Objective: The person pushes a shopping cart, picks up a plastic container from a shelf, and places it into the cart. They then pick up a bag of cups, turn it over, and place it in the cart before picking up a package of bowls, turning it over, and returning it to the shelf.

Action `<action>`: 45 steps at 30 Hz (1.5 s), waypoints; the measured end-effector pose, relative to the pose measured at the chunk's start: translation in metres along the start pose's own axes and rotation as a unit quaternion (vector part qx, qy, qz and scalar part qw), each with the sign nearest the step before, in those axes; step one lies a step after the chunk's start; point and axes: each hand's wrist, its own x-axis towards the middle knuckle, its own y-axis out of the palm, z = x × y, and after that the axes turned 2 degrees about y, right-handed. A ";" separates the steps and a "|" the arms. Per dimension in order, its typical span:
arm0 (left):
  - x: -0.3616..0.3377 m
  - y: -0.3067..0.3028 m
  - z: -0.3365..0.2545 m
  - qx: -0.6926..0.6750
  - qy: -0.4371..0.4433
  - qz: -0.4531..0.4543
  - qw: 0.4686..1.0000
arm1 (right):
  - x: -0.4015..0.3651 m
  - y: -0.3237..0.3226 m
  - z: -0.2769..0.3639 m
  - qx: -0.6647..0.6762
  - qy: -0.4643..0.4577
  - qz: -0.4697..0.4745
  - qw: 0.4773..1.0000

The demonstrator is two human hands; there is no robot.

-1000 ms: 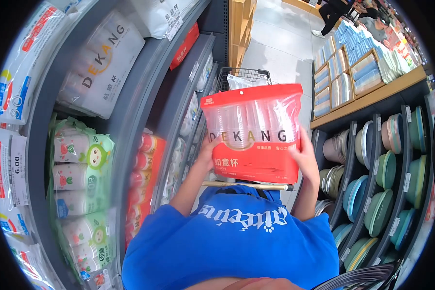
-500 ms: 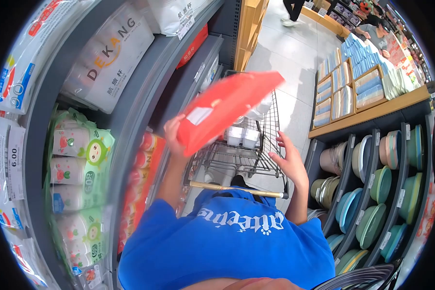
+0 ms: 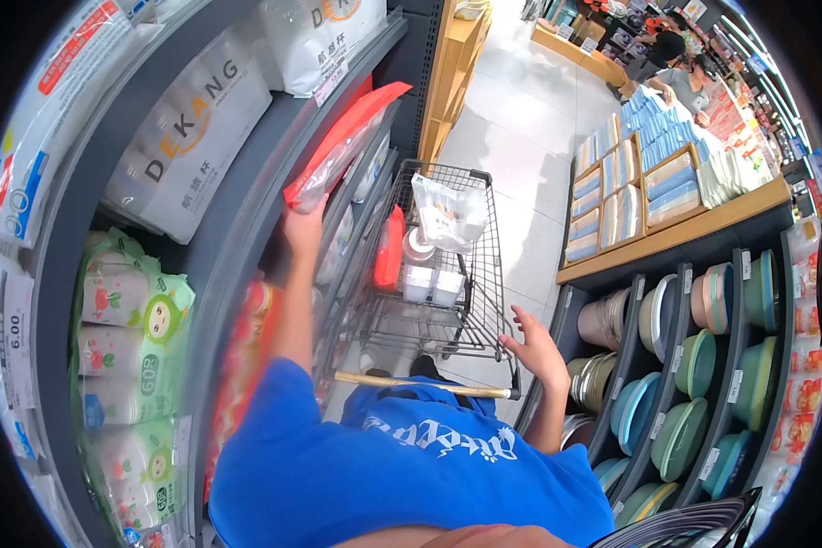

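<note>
My left hand (image 3: pixel 304 228) grips the lower end of a red packet (image 3: pixel 351 137) with a clear, crinkled plastic side. The packet tilts up to the right at the mouth of a shelf bay on the left, just under the board with white cup packs. Fingers of this hand are partly hidden by the packet. My right hand (image 3: pixel 536 347) hovers with fingers spread and nothing in it, beside the right rim of the wire shopping cart (image 3: pixel 488 265). In the cart lie another red packet (image 3: pixel 390 248), a white pack (image 3: pixel 447 215), a white roll-like item (image 3: pixel 418 243) and white tubs (image 3: pixel 417 285).
Left shelves hold white DEKANG packs (image 3: pixel 191 137) and green-wrapped cup packs (image 3: pixel 132 347). On the right stand racks of basins (image 3: pixel 685 429) and a wooden-edged display of folded towels (image 3: pixel 671 187). The cart handle (image 3: pixel 420 384) crosses before my body. People (image 3: pixel 689 87) are farther back.
My left hand has carried the red packet from above the cart leftward to the shelf, turning it so its clear side shows. My right hand stays open near the cart.
</note>
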 end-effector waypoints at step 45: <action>-0.284 -0.121 0.047 0.075 0.151 0.610 0.774 | 0.014 0.200 -0.170 -0.147 0.339 -0.062 0.927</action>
